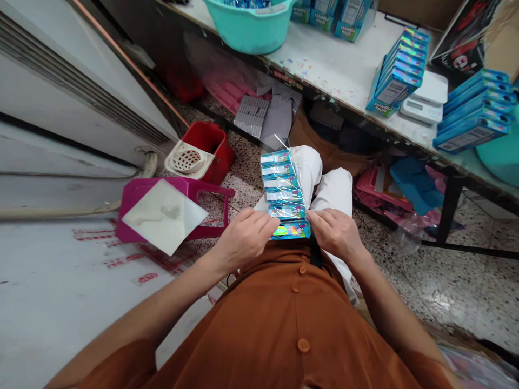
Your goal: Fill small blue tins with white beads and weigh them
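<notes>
A row of several small blue candy boxes (284, 182) rests over my lap, stacked edge to edge inside a clear plastic wrapper (298, 178). My left hand (248, 233) is closed at the left near corner of the row, fingers pinched by the nearest box. At the right near corner my right hand (335, 233) pinches the wrapper's edge beside the same end box. The far end of the plastic sticks out past the boxes toward the bench. My fingertips partly cover the sides of the nearest box.
On the white bench (324, 70) stand a turquoise basin (253, 27), stacks of blue candy boxes (399, 73) and a white scale (425, 100). A magenta stool (190, 189) bearing a pale square sheet (165, 216) and a red mop bucket (223, 148) are at left.
</notes>
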The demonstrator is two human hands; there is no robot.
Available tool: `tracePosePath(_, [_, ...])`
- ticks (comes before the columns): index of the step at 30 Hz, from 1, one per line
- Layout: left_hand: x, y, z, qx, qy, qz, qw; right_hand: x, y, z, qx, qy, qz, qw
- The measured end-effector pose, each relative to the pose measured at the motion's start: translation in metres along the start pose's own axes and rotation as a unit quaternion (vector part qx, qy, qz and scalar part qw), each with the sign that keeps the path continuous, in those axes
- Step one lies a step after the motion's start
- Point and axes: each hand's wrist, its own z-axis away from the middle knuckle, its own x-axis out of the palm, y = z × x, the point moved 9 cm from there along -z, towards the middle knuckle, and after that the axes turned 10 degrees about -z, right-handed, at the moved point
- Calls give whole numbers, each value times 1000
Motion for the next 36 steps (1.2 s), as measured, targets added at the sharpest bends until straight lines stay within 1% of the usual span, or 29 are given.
tracePosePath(3, [-3,1,-1,0,21,9,1000,-11,4,2,29,57,-17,998])
tracePosePath(5, [-8,4,1,4,38,19,999,-16,1,7,35,87,-15,995])
tracePosePath(7, [-12,8,5,10,53,25,998,-18,-7,13,21,92,1,996])
tracePosePath(11, [-20,18,14,23,84,26,996,-20,-25,22,-22,77,40,996])
tracePosePath(15, [-26,29,25,53,103,53,992,-22,-41,32,-64,65,64,994])
tracePosePath(17, [-25,34,30,60,93,75,991,-22,-48,37,-77,63,64,993])
tracePosePath(20, [-20,39,36,60,56,120,989,-20,-56,44,-86,64,55,993])
tracePosePath(22, [-14,39,38,51,29,154,986,-16,-55,46,-79,53,37,995])
tracePosePath(24, [-6,33,41,16,-1,195,981,-11,-47,48,-52,22,-3,998])
tracePosePath(25, [0,27,43,-18,-16,220,975,-7,-40,49,-36,2,-33,999])
tracePosePath(26, [9,18,46,-69,-29,245,967,-4,-33,50,-18,-13,-69,997])
tracePosePath(27, [18,6,51,-136,-35,268,953,-2,-23,51,4,-19,-109,994])
tracePosePath(28, [29,-7,58,-211,-34,290,933,-2,-12,52,34,-9,-152,988])
tracePosePath(29, [42,-20,67,-292,-27,310,904,-1,0,53,73,13,-194,978])
tracePosePath(30, [55,-31,75,-367,-11,332,869,0,15,53,123,47,-236,963])
tracePosePath(32, [84,-40,82,-462,13,404,789,14,43,53,243,103,-307,914])
tracePosePath(33, [98,-40,78,-485,16,443,754,26,52,51,289,112,-342,887])
tracePosePath(34, [111,-35,69,-483,6,489,727,42,58,47,328,111,-384,856])
tracePosePath(35, [120,-29,57,-468,-5,534,704,60,59,42,359,89,-440,818])
tracePosePath(36, [125,-21,45,-446,-15,576,685,77,58,36,379,71,-499,776])
